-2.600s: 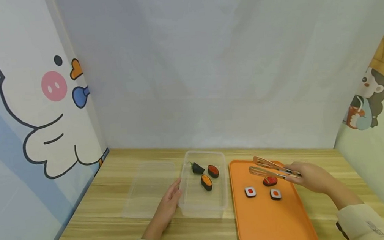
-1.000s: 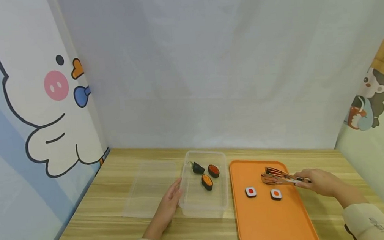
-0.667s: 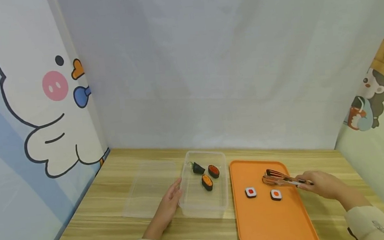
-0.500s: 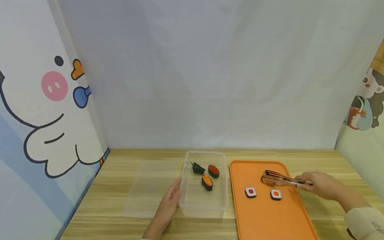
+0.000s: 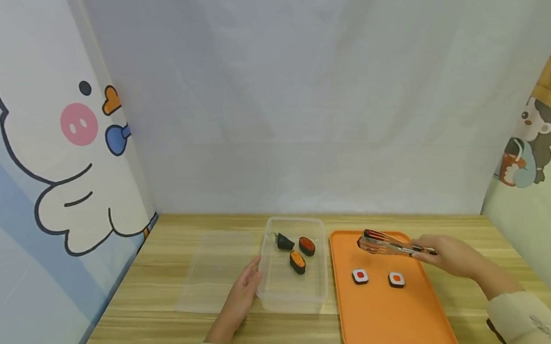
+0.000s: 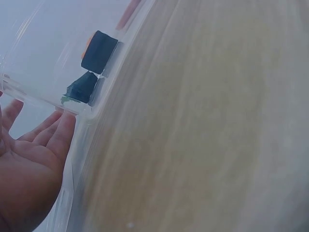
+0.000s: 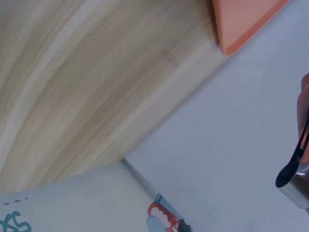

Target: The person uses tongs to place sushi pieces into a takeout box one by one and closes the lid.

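My right hand (image 5: 447,255) grips metal tongs (image 5: 391,244) over the far part of the orange tray (image 5: 392,320). A dark-wrapped sushi piece (image 5: 362,243), mostly hidden, sits between their tips. Two white square sushi rolls, one with a red centre (image 5: 360,276) and one with an orange centre (image 5: 396,279), lie on the tray. With extended fingers, my left hand (image 5: 239,298) touches the left wall of the clear plastic container (image 5: 294,305). Inside are a red-roe sushi (image 5: 306,246), an orange-topped sushi (image 5: 297,262) and a black cone-shaped hand roll (image 5: 284,242).
A flat clear lid (image 5: 217,270) lies on the wooden table (image 5: 141,326), left of the container. A pale curtain (image 5: 299,110) stands behind the table. Printed cartoon panels flank it on both sides.
The tongs came down over the red-topped sushi on the tray and closed round it. Since then my right hand has lifted them up and leftward. The left hand stays put.
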Available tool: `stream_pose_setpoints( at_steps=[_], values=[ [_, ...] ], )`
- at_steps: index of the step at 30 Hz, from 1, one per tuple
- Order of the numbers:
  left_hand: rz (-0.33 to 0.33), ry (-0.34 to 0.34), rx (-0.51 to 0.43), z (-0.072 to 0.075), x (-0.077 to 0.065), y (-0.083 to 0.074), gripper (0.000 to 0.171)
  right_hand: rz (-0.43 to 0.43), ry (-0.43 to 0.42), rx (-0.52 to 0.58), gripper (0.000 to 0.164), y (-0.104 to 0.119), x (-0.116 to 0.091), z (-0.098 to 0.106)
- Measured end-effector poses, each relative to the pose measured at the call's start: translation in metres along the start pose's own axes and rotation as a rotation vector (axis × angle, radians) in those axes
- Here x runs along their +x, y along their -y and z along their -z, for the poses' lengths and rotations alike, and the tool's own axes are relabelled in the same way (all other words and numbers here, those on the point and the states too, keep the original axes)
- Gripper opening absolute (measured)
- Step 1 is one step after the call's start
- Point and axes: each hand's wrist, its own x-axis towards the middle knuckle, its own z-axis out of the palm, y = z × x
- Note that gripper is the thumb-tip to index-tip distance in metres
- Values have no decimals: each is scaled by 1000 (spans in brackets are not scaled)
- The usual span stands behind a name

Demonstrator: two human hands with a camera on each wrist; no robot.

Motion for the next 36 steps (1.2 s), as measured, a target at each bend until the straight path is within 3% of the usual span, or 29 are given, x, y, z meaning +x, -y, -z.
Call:
stream_pose_setpoints(
  at_steps=[12,36],
  values=[
    [-2,-12,7,0,-1,-3,51,61,17,19,42,55,47,5],
    [-8,-23,31,-1,2,2,50,179,84,16,40,102,115,-32]
  ],
)
